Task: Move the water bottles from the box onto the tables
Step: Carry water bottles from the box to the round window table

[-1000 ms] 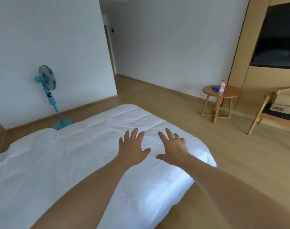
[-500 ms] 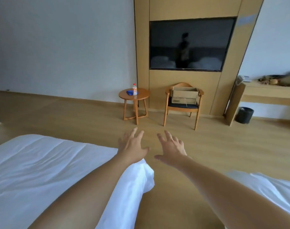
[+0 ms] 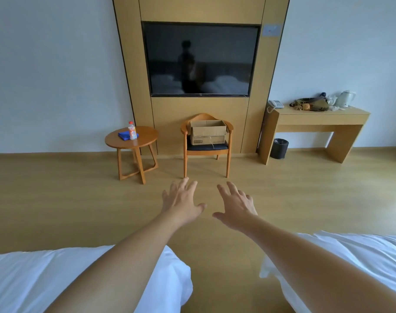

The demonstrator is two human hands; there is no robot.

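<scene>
Since the earlier frame my view has turned to face the chair (image 3: 206, 152) squarely, where the box (image 3: 208, 132) waits for unloading, its bottles probably hidden inside, one bottle (image 3: 132, 130) already on the round table (image 3: 145, 137), while my left hand (image 3: 182, 203) and right hand (image 3: 236, 208) reach forward, spread wide, holding nothing.

Landmark: chair (image 3: 206, 152), against the wall panel, directly below the TV (image 3: 200, 58). Box (image 3: 208, 132) sits on the chair seat. Round surface (image 3: 131, 138) just left of the chair; bottle (image 3: 132, 131) stands upright on it, cloth (image 3: 125, 135) touching the bottle's left side. Bin (image 3: 280, 148) on the floor right of the chair, desk (image 3: 316, 123) further right with phone (image 3: 275, 104), bag (image 3: 311, 104) and kettle (image 3: 344, 98) on top. Left hand (image 3: 181, 203) and right hand (image 3: 236, 207) side by side in the air before the chair, apart from each other. Two beds nearest the camera: left bed (image 3: 23, 279) and right bed (image 3: 361, 249), floor gap between them in line with the chair.
</scene>
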